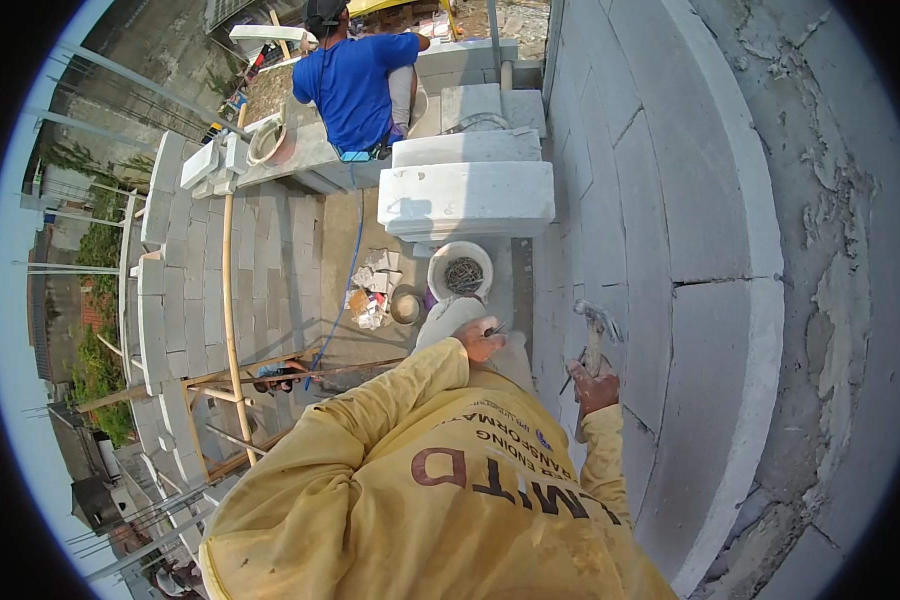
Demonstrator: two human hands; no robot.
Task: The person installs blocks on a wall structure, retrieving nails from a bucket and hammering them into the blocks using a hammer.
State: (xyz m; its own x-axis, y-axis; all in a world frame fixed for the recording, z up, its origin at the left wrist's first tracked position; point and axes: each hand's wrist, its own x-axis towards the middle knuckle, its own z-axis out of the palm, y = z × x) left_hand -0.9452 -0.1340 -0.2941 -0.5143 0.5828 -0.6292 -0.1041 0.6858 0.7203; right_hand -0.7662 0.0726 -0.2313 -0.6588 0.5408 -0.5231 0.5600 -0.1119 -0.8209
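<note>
My right hand (597,390) is closed around the handle of a hammer (594,345), its metal head up beside the grey block wall (660,220). A thin dark rod-like piece sticks out by the fingers of that hand. My left hand (481,340) is closed in front of my body, above my leg, with a thin dark piece showing at the fingertips; its kind is too small to tell. Just beyond my left hand stands a white bucket (437,262) with many thin metal pieces (463,274) in it.
White blocks (465,195) are stacked beyond the bucket. Broken pieces (373,290) and a small round container (406,305) lie on the floor. A person in a blue shirt (355,95) sits on the far wall. Bamboo poles (229,290) and a blue hose (355,250) are at left.
</note>
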